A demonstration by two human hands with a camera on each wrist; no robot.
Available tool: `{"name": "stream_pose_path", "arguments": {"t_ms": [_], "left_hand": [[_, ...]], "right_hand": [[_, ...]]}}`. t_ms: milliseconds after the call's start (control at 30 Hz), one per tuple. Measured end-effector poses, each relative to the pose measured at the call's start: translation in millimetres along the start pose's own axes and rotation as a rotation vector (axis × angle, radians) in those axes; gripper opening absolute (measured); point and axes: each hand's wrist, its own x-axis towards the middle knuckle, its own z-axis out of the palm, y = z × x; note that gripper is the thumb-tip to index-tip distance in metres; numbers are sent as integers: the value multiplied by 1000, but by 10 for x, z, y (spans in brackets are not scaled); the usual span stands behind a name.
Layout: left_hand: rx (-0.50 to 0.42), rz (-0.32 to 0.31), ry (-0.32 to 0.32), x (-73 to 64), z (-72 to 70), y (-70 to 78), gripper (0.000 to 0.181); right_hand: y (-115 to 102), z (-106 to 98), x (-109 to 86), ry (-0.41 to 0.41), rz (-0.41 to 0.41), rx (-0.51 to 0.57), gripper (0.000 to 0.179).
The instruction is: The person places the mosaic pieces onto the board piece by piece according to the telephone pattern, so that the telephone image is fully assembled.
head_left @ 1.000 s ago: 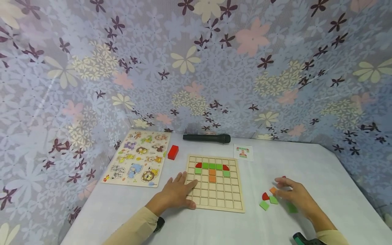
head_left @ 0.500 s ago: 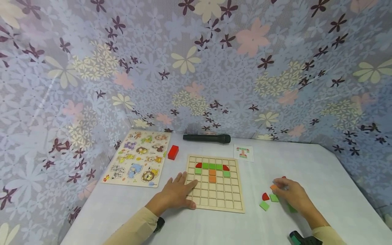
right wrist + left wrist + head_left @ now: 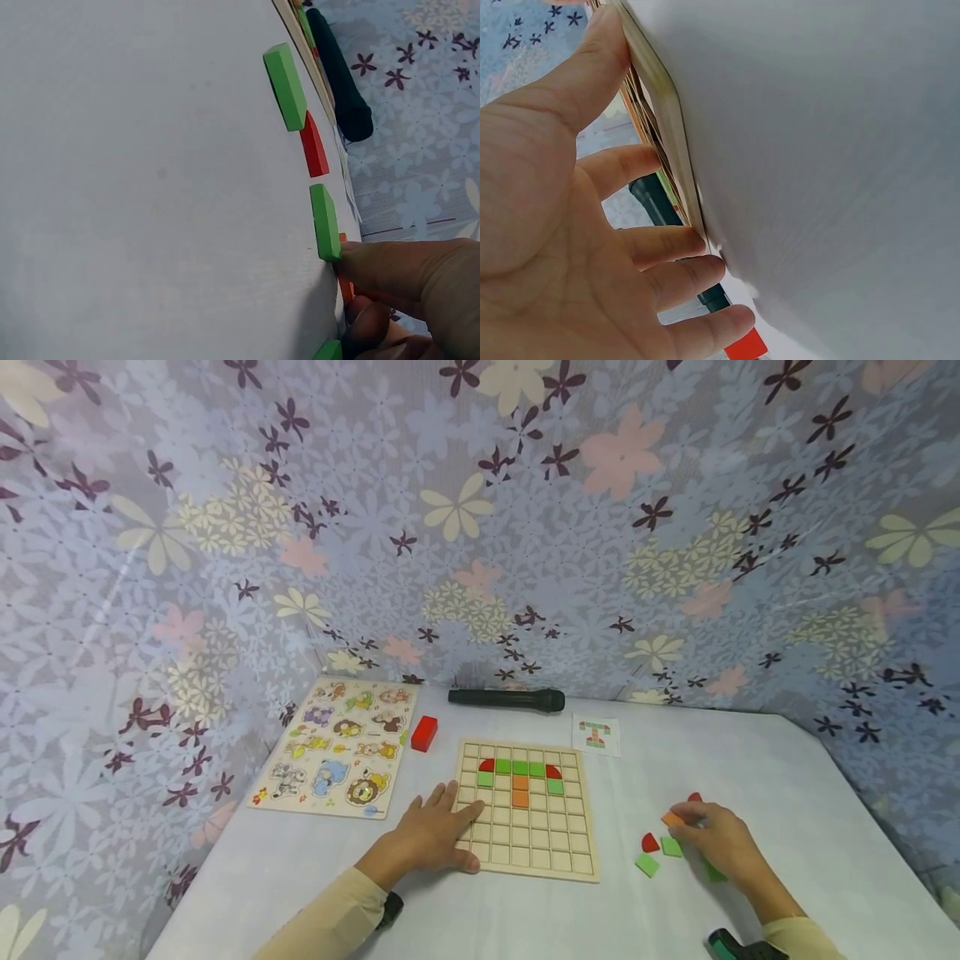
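Observation:
My left hand (image 3: 431, 833) lies spread at the left edge of a wooden grid board (image 3: 525, 852), its thumb and index finger over the rim. Green, orange and red pieces form a T-like shape in the board's upper cells. Right of the board, my right hand (image 3: 718, 837) pinches an orange square tile (image 3: 672, 818) between thumb and fingers; in the right wrist view the orange tile (image 3: 344, 289) is partly hidden by them. Close by lie a red quarter-round piece (image 3: 650, 842), green square tiles (image 3: 647, 864) and another red piece (image 3: 695, 797), partly covered by the hand.
A pattern card (image 3: 596, 735) lies behind the board's right corner. Along the back is a black microphone (image 3: 506, 698). To the left are a red block (image 3: 423, 733) and an animal puzzle board (image 3: 333, 752). A flowered cloth (image 3: 480, 527) hangs behind the table.
My right hand has drawn its fingers and thumb together on the orange tile, which has shifted slightly up the table. The nearby green tile is nudged a little. My left hand stays put.

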Motion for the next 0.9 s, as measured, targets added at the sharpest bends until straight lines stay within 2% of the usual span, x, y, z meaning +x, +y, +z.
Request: {"name": "stream_pose_path", "arguments": {"t_ms": [167,267,467,667,800,900], "left_hand": [[1,2,1,-4,15,-5,91],[5,4,5,-3,19,-7,91],[-7,-3,-2,3,12,-7,91],[-13,-11,-5,14,11,-2,91],[-11,-9,-2,15,9,-1,91],[-13,-6,1,13,9,3,91]], "right_hand": [[-21,2,-5,-10,4,-14,52],[-30,5,6,-5,4,-21,45],[-20,-7,63,-7,-53,-80,32],[-18,-46,55,-8,-51,-108,37],[-33,-107,39,-7,-15,-63,39],[-25,-151,5,-12,-20,28,39]]}}
